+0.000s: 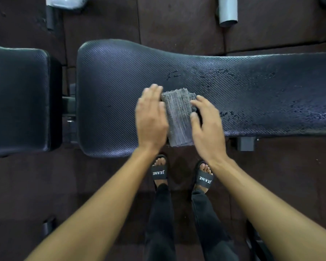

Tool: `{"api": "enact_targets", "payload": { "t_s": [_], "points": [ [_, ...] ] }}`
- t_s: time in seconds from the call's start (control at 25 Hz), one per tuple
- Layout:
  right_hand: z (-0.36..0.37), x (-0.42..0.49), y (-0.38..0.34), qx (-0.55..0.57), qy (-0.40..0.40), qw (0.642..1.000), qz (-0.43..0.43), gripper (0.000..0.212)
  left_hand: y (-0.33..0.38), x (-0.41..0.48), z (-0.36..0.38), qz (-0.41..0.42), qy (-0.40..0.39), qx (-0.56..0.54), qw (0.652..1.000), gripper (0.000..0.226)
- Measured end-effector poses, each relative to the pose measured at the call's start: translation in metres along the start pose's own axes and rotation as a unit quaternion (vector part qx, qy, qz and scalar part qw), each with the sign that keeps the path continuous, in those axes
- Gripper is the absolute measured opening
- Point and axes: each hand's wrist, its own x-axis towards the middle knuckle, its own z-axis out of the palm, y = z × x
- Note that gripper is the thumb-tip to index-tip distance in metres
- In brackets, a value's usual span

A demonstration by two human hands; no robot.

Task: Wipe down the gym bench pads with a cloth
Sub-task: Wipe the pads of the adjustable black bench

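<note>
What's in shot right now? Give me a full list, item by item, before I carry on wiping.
long bench pad: 1, black, across the middle; right part wet
short pad: 1, black, left edge, apart from the long one
cloth: 1, grey, folded, on the long bench pad
frame tubes: 2, grey, top edge
floor mats: several, dark brown, under the bench
slides: 2, black, white lettering, on the feet
left hand: 1, fingers straight, at the cloth's left edge, blurred
right hand: 1, fingertips on the cloth's right edge
</note>
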Motion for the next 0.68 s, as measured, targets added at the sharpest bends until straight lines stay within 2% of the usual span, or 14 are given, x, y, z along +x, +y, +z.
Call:
{"api": "enact_targets", "payload": {
  "t_s": [0.08,0.16,0.28,0.4,0.56,0.68],
  "points": [
    [0.026,-0.008,-0.014,-0.076,-0.044,0.995,-0.036,0.045,-0.048,0.021,-0.019,-0.030,0.013,0.089,0.995,0.048],
    [0.053,-0.013,-0.019,-0.186,-0.059,0.980,-0.037,0.057,-0.078,0.036,-0.024,-0.017,-0.024,0.156,0.987,0.051],
    [0.081,-0.004,-0.019,-0.305,-0.002,0.952,-0.039,0.058,-0.090,0.038,-0.018,0.012,-0.044,0.188,0.981,0.052],
    [0.096,0.039,-0.028,-0.324,0.032,0.943,-0.065,0.052,-0.090,0.037,-0.016,0.013,-0.030,0.191,0.981,0.052],
    [0.090,0.110,-0.034,-0.303,0.014,0.950,-0.080,0.050,-0.092,0.038,-0.015,0.018,-0.033,0.199,0.979,0.053],
    [0.042,0.145,-0.005,-0.293,0.003,0.956,-0.002,0.051,-0.091,0.037,-0.014,0.017,-0.032,0.200,0.979,0.053]
  ]
}}
